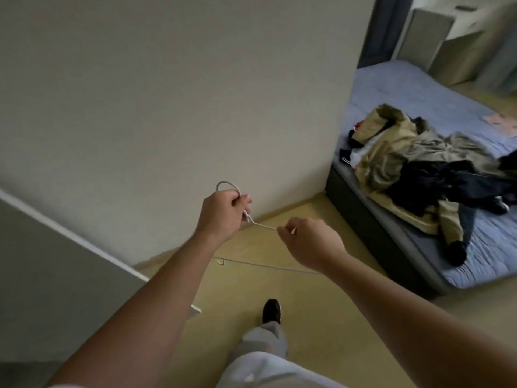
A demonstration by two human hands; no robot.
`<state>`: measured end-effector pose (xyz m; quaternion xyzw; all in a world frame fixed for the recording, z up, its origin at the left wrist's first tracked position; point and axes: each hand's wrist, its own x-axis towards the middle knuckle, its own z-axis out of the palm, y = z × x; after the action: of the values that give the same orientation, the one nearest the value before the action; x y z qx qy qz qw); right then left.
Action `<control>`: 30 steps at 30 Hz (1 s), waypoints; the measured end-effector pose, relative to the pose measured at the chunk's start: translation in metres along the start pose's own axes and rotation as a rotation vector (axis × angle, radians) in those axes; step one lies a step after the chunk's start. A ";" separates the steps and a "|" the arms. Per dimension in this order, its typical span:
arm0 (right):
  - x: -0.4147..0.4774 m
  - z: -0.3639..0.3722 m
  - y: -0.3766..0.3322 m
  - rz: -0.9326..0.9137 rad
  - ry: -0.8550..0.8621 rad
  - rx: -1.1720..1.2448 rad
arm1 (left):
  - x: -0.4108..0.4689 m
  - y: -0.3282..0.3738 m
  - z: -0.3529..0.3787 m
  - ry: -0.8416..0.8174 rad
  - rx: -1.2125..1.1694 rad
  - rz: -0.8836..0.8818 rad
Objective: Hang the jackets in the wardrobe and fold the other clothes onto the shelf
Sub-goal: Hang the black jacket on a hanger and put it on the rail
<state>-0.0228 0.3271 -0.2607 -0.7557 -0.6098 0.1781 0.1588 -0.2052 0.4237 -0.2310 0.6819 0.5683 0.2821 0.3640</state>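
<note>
A home bedroom; a low bed (pixel 419 88) with blue bedding carries a heap of clothes (pixel 419 161); plain walls (pixel 167 93); yellowish floor (pixel 223 298); a grey cabinet (pixel 425 35) beyond.

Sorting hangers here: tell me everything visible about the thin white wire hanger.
The thin white wire hanger looks like coated metal: rounded hook, twisted neck, sloping shoulder, straight bottom bar with a small bend at its end. It is bare, held tilted in the air. The left hand grips its neck; the right hand pinches one shoulder wire.

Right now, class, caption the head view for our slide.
Left hand and right hand hold a wire hanger; clothes piled on bed.
</note>
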 end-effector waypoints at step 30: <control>0.194 -0.108 0.318 0.874 0.291 0.570 | 0.265 0.246 0.397 -1.046 -0.040 0.575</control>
<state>0.3393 0.4488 -0.3248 -0.8830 -0.1378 0.2794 0.3512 0.3036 0.5916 -0.2660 0.8498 0.1007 0.0064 0.5174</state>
